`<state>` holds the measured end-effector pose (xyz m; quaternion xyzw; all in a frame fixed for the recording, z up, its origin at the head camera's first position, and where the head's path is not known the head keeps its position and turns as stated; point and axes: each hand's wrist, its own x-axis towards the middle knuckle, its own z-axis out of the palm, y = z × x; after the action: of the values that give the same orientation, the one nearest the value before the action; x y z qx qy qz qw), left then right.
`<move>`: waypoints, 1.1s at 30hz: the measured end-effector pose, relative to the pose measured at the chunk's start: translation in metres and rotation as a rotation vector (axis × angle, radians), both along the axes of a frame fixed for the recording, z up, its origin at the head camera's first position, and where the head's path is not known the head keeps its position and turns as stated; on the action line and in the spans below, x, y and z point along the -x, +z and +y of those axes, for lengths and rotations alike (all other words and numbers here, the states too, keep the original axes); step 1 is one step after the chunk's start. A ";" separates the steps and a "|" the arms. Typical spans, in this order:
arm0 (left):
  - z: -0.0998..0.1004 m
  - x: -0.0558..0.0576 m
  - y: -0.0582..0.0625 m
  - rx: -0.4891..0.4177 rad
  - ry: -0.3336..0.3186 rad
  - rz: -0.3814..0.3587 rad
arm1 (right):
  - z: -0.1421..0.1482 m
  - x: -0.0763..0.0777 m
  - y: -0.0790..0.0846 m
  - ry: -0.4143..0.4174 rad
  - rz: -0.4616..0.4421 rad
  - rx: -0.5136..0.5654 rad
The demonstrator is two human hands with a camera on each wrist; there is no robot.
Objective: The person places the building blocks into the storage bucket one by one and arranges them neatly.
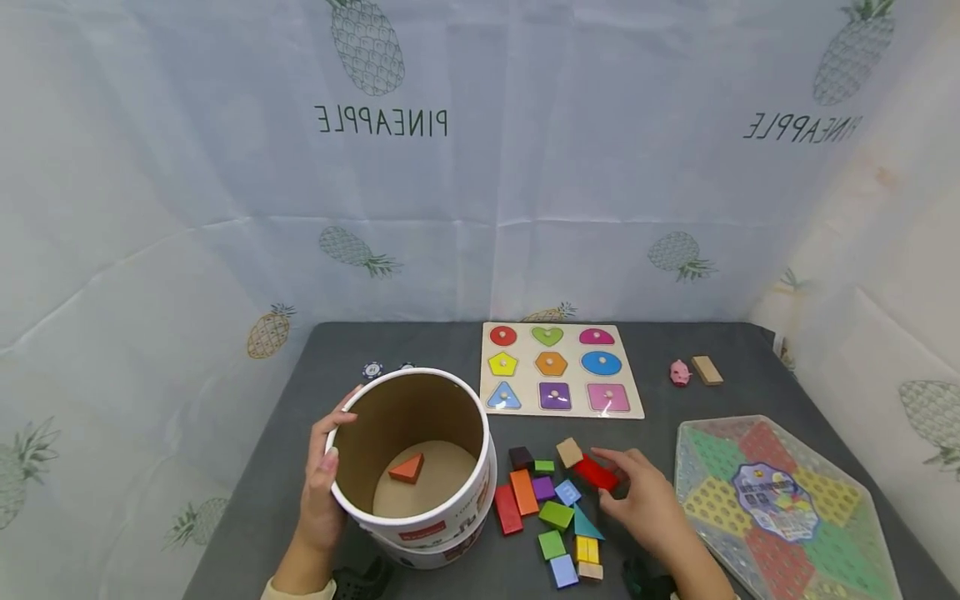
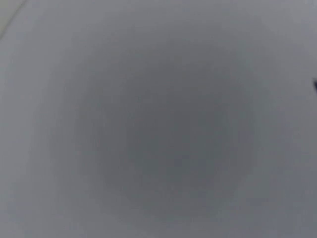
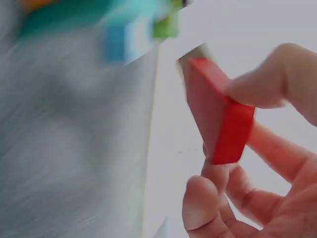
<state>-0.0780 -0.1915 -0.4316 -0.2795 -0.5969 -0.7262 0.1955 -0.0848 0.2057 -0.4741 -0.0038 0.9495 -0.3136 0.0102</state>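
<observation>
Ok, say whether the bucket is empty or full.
Neither: the bucket is nearly empty; one orange triangular block shows on its bottom.

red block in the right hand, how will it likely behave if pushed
The red block is probably stiff: its edges look straight under the right hand's pinch. Its flat faces suggest sliding rather than rolling. It may be light, being small enough for a fingertip hold.

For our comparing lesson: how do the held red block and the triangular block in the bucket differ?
The red block is bright red; the triangular block is orange-red. The right hand pinches the red block, while the triangular block lies untouched on the floor of the bucket. Both appear single-coloured.
</observation>
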 end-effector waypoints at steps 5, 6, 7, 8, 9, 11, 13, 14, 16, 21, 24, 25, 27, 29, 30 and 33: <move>0.003 0.001 0.002 -0.002 0.010 -0.017 | -0.010 -0.006 0.043 0.052 0.186 0.169; 0.003 0.001 0.002 -0.002 0.014 -0.018 | -0.014 -0.006 0.053 0.078 0.238 0.205; 0.003 0.002 0.003 -0.005 0.014 -0.018 | -0.019 -0.005 0.063 0.108 0.289 0.236; 0.003 0.002 0.003 -0.008 0.015 -0.013 | -0.026 -0.004 0.073 0.144 0.338 0.265; 0.003 0.003 0.004 -0.011 0.019 -0.011 | -0.033 -0.002 0.083 0.180 0.377 0.288; 0.002 0.004 0.005 -0.010 0.025 -0.001 | -0.051 0.003 0.104 0.266 0.429 0.331; 0.001 0.005 0.006 -0.006 0.027 0.005 | -0.072 0.009 0.120 0.364 0.457 0.372; 0.001 0.005 0.006 -0.002 0.028 0.006 | -0.083 0.012 0.127 0.421 0.461 0.392; 0.001 0.005 0.005 0.006 0.028 0.004 | -0.106 0.019 0.136 0.526 0.452 0.421; 0.003 0.003 0.002 0.022 0.033 -0.023 | -0.154 0.032 0.138 0.697 0.388 0.362; 0.005 0.000 0.000 0.030 0.042 -0.034 | -0.167 0.034 0.132 0.742 0.399 0.239; 0.005 0.000 0.000 0.030 0.045 -0.032 | -0.169 0.034 0.130 0.748 0.407 0.209; 0.006 -0.001 0.000 0.026 0.051 -0.029 | -0.170 0.033 0.128 0.753 0.426 0.167; 0.006 0.000 0.000 0.017 0.055 -0.022 | -0.169 0.033 0.128 0.761 0.425 0.187; 0.005 0.000 0.000 0.010 0.054 -0.021 | -0.167 0.033 0.127 0.770 0.425 0.212; 0.004 -0.001 0.000 -0.009 0.048 -0.014 | -0.158 0.034 0.122 0.768 0.455 0.340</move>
<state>-0.0772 -0.1873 -0.4315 -0.2592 -0.6013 -0.7261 0.2098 -0.1188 0.0478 -0.3522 -0.4246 0.7927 -0.4293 -0.0837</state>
